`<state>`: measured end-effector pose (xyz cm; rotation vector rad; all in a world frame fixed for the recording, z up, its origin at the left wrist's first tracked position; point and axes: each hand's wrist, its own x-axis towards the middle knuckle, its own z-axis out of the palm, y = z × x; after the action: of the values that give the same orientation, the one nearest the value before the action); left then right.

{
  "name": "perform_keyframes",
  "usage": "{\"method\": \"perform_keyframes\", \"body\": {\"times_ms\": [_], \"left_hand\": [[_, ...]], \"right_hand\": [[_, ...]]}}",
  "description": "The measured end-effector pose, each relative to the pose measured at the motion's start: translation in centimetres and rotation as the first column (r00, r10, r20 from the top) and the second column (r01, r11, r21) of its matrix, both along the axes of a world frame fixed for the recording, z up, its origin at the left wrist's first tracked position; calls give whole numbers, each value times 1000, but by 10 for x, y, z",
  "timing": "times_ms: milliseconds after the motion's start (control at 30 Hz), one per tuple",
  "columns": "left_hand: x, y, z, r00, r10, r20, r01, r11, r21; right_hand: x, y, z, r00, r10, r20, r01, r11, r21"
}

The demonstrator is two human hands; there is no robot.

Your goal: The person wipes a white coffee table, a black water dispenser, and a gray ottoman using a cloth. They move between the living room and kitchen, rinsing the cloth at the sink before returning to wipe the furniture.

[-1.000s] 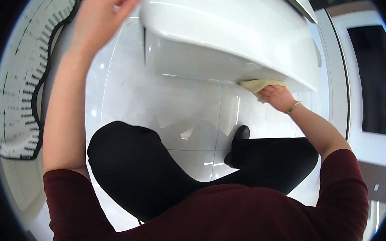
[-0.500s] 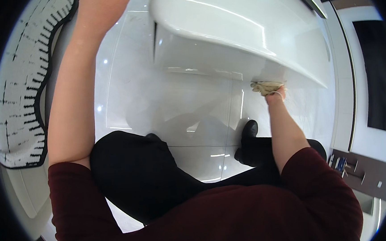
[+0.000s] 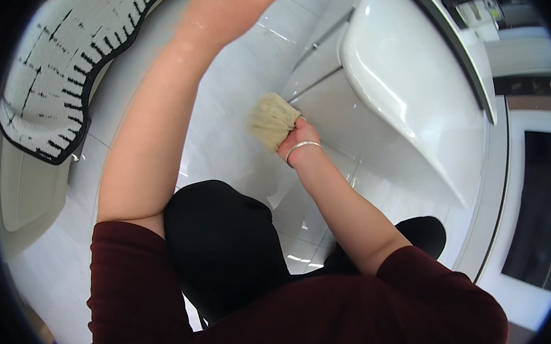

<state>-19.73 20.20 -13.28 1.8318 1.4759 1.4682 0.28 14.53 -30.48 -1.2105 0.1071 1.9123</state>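
My right hand (image 3: 299, 143), with a bangle at the wrist, is closed around a bunched beige cloth (image 3: 274, 122). The cloth is smeared by motion and hangs above the pale tiled floor, beside the side panel under a glossy white piece of furniture (image 3: 402, 67) with a curved edge. At the top edge of the picture my left hand (image 3: 229, 12) is partly cut off. Its thumb stretches out to the right, and nothing shows in the hand; the other fingers lie outside the picture.
A seat with a white, black-edged cover (image 3: 42, 79) stands at the left. My bent knees (image 3: 219, 240) are below my hands. At the far right are a dark panel in a white frame (image 3: 540, 211) and a small device (image 3: 472, 8) near the furniture's dark edge.
My right hand has brought the cloth leftward, out from beneath the white furniture's edge. My view has turned, and the left hand now appears further right at the top.
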Motion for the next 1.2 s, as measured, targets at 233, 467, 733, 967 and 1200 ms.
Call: {"method": "perform_keyframes", "body": {"times_ms": [233, 467, 733, 967, 1200], "left_hand": [[-15, -55, -112, 966, 246, 77, -218, 939, -267], [8, -69, -164, -303, 233, 924, 598, 802, -6], [81, 14, -134, 279, -374, 884, 594, 791, 147], [107, 4, -203, 874, -323, 364, 318, 945, 76], [135, 34, -300, 477, 373, 796, 290, 788, -543]], "right_hand": [[-51, 20, 110, 846, 246, 473, -504, 658, 560], [-26, 32, 170, 16, -462, 887, -903, -388, -185], [118, 43, 180, -373, -557, 742, -926, 172, -336], [121, 39, 169, -414, -575, 705, -910, 252, -329], [121, 46, 171, -411, -575, 708, -911, 226, -346]]}}
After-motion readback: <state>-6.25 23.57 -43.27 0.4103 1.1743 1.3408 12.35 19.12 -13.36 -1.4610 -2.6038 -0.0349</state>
